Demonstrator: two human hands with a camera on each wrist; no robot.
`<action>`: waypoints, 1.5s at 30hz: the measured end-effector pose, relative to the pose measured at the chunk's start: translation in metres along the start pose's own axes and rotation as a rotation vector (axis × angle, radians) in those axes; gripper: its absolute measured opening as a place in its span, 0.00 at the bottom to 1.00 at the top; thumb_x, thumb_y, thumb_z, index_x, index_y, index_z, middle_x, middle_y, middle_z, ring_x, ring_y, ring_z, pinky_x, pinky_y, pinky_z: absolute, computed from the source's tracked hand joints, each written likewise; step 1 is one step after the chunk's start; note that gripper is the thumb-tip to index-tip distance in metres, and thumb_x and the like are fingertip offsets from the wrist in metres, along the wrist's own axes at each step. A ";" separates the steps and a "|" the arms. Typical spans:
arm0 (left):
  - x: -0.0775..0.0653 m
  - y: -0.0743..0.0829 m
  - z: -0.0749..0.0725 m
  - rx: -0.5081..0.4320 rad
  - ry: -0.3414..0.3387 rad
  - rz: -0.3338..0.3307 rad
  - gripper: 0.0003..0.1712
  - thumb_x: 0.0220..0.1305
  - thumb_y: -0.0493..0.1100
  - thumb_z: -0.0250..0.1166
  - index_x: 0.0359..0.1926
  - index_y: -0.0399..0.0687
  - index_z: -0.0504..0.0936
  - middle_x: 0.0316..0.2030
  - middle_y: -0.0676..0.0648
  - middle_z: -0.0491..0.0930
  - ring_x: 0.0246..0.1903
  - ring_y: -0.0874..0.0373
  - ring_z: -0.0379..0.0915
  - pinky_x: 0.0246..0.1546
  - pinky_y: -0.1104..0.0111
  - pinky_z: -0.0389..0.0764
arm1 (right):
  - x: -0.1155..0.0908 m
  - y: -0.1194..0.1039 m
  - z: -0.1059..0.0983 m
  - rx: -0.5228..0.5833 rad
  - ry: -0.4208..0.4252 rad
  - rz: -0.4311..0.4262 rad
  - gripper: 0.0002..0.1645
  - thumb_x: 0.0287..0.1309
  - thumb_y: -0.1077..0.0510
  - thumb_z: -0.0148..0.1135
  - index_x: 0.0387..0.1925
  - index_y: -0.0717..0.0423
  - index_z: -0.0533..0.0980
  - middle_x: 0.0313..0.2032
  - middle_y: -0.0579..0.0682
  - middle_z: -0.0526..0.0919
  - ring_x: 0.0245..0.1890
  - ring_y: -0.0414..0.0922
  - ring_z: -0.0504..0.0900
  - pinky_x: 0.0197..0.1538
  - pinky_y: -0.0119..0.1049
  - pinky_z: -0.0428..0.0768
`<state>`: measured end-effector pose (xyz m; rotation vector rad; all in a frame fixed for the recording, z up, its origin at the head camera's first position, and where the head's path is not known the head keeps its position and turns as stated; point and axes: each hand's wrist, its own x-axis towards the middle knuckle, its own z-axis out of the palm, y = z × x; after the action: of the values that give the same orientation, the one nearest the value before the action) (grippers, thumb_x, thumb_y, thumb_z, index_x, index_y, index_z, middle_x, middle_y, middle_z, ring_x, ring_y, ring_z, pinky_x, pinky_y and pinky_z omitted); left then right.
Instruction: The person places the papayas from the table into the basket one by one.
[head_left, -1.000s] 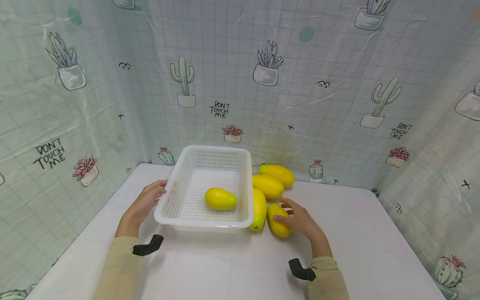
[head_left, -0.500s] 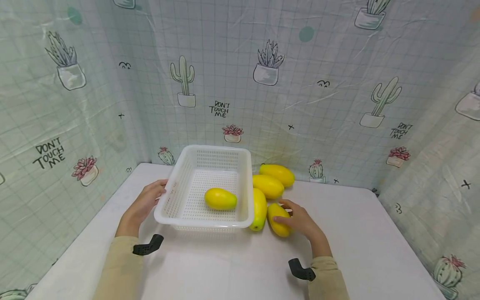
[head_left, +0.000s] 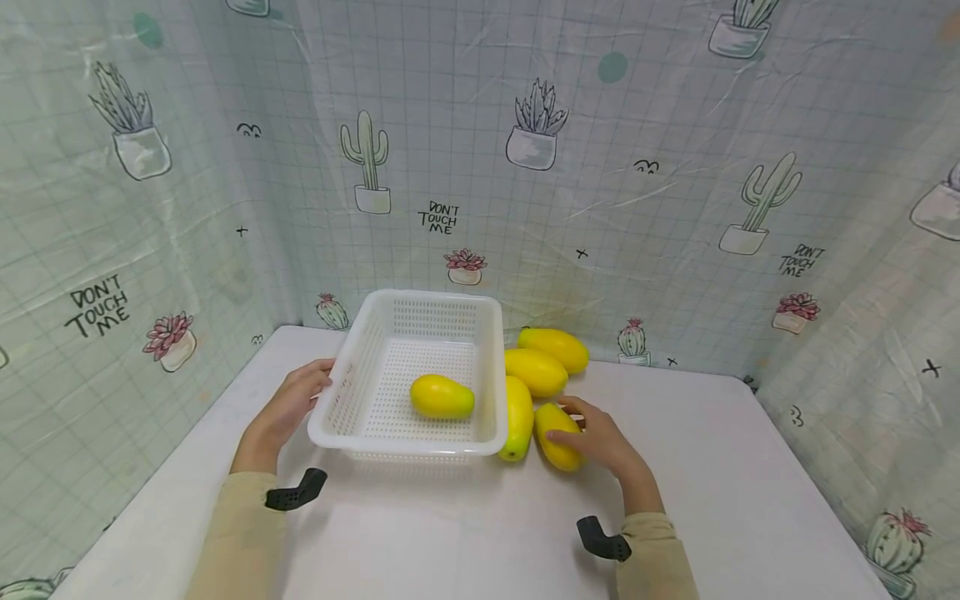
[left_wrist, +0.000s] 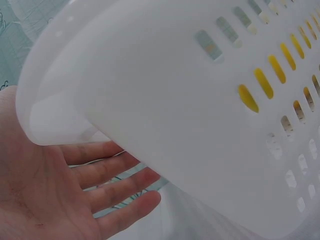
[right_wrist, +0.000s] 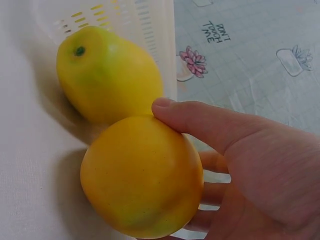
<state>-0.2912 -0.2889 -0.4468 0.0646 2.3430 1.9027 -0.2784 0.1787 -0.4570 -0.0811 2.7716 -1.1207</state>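
My left hand (head_left: 287, 407) is at the left side of a white perforated plastic basket (head_left: 408, 447). Its fingers are fairly straight, and in the left wrist view the palm faces the basket wall (left_wrist: 150, 95) just below the rim. One yellow mango (head_left: 441, 397) with a greenish end lies inside the basket. To the right of the basket, my right hand (head_left: 603, 442) grips another mango (head_left: 555, 437), the thumb on the near side and the fingers behind it. A green-tipped mango (right_wrist: 107, 75) lies between that one and the basket.
Two more mangoes, a middle one (head_left: 536, 372) and a rear one (head_left: 553, 350), lie beside the basket's far right side. A white table (head_left: 450, 533) bears everything. Cactus-print curtains (head_left: 480, 183) stand at the back and both sides.
The mango in my right hand has shifted very slightly away from me. The left hand and the basket look unchanged.
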 end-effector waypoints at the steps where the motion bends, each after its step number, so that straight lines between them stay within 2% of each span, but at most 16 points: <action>1: 0.000 0.000 0.000 0.001 0.001 -0.002 0.31 0.70 0.41 0.40 0.73 0.44 0.57 0.70 0.39 0.61 0.70 0.43 0.52 0.70 0.39 0.48 | 0.000 0.000 0.000 -0.002 0.003 -0.001 0.41 0.53 0.42 0.67 0.67 0.45 0.66 0.64 0.55 0.72 0.60 0.56 0.73 0.58 0.55 0.77; 11: 0.001 0.000 0.000 0.009 0.004 -0.013 0.31 0.70 0.42 0.40 0.73 0.45 0.55 0.71 0.39 0.59 0.71 0.41 0.49 0.70 0.37 0.46 | 0.000 -0.002 -0.004 0.016 0.017 -0.043 0.41 0.53 0.41 0.67 0.67 0.45 0.66 0.64 0.55 0.72 0.60 0.57 0.73 0.58 0.55 0.77; 18: 0.002 0.000 0.001 0.007 0.008 -0.033 0.31 0.70 0.42 0.41 0.73 0.47 0.55 0.71 0.41 0.58 0.72 0.43 0.48 0.71 0.38 0.45 | 0.002 -0.002 -0.005 0.050 0.038 -0.066 0.41 0.53 0.40 0.67 0.67 0.43 0.66 0.66 0.51 0.71 0.63 0.58 0.70 0.61 0.56 0.75; 27: 0.001 -0.001 -0.001 -0.003 0.000 -0.013 0.31 0.71 0.42 0.40 0.74 0.45 0.54 0.71 0.40 0.58 0.71 0.42 0.50 0.70 0.37 0.46 | -0.002 -0.007 -0.006 0.081 0.067 -0.112 0.40 0.54 0.40 0.67 0.67 0.43 0.66 0.67 0.51 0.69 0.65 0.59 0.69 0.63 0.56 0.73; 35: 0.002 0.000 0.000 0.004 -0.006 -0.006 0.30 0.71 0.43 0.41 0.73 0.45 0.57 0.70 0.40 0.60 0.71 0.43 0.50 0.71 0.38 0.46 | -0.004 -0.011 -0.008 0.090 0.107 -0.155 0.39 0.54 0.41 0.66 0.66 0.44 0.66 0.67 0.53 0.69 0.64 0.60 0.70 0.60 0.55 0.76; 45: 0.002 -0.001 -0.001 0.007 0.000 -0.009 0.30 0.71 0.42 0.41 0.73 0.45 0.57 0.70 0.40 0.60 0.71 0.43 0.49 0.70 0.37 0.45 | -0.004 -0.016 -0.006 0.114 0.125 -0.180 0.41 0.53 0.38 0.66 0.67 0.42 0.65 0.67 0.52 0.69 0.64 0.59 0.71 0.59 0.54 0.77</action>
<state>-0.2932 -0.2895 -0.4477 0.0544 2.3460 1.8896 -0.2754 0.1717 -0.4411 -0.2608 2.8480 -1.3699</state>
